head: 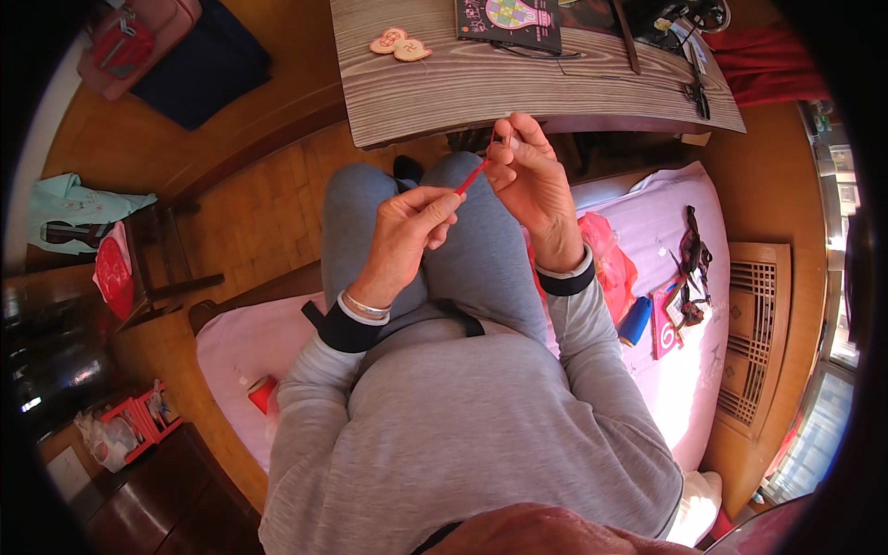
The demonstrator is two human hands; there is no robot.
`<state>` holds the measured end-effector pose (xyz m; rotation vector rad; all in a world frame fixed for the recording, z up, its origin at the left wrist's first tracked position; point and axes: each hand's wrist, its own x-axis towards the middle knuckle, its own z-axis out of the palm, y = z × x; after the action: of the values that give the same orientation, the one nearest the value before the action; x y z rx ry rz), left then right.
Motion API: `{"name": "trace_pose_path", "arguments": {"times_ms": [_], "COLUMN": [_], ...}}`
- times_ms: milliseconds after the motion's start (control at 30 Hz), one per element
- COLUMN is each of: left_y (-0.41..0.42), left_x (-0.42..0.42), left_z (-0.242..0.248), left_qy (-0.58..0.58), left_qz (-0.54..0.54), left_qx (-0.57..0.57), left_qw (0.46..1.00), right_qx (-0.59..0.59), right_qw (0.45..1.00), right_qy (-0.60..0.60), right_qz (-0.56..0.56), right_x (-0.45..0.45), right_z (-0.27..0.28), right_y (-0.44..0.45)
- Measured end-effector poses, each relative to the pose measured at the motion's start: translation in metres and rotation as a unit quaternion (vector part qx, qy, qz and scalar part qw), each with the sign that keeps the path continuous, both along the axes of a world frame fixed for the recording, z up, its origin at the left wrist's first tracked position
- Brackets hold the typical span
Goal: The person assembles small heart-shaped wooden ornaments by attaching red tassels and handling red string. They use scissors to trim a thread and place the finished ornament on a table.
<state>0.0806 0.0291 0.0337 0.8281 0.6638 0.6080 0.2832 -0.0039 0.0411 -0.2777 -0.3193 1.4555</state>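
Observation:
A narrow red cord or strip [473,176] stretches between my two hands above my knees. My left hand [416,232] pinches its lower end between thumb and fingers. Higher up and nearer the table, my right hand [525,166] has its fingertips closed on the upper end, where a thin red loop shows; whether it is thread or the same cord is too small to tell. Beyond the hands, on the wood-grain table [416,97], lie a gourd-shaped cream piece with red stitched markings [400,45] and a dark book with a light-bulb picture [510,21].
Scissors [697,90] lie at the table's right side. On the pink-covered seat are a red plastic bag [607,257], a blue thread spool [635,320], dark straps [692,257] and, at left, a red spool [261,395]. A wooden chair [142,270] stands at far left.

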Motion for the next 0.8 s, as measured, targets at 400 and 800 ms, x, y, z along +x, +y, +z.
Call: {"name": "trace_pose_path", "arguments": {"times_ms": [400, 800], "left_y": [0.160, 0.205], "left_x": [0.030, 0.041], "left_z": [0.091, 0.071], "left_qy": [0.259, 0.391], "left_qz": [0.002, -0.065], "left_qx": [0.655, 0.620], "left_qw": [0.709, 0.677], "right_qx": [0.008, 0.023], "right_qw": [0.999, 1.000], "right_qy": [0.033, 0.004], "right_qz": [0.035, -0.011], "right_x": [0.023, 0.028], "right_z": [0.014, 0.019], "right_y": [0.005, 0.012]}}
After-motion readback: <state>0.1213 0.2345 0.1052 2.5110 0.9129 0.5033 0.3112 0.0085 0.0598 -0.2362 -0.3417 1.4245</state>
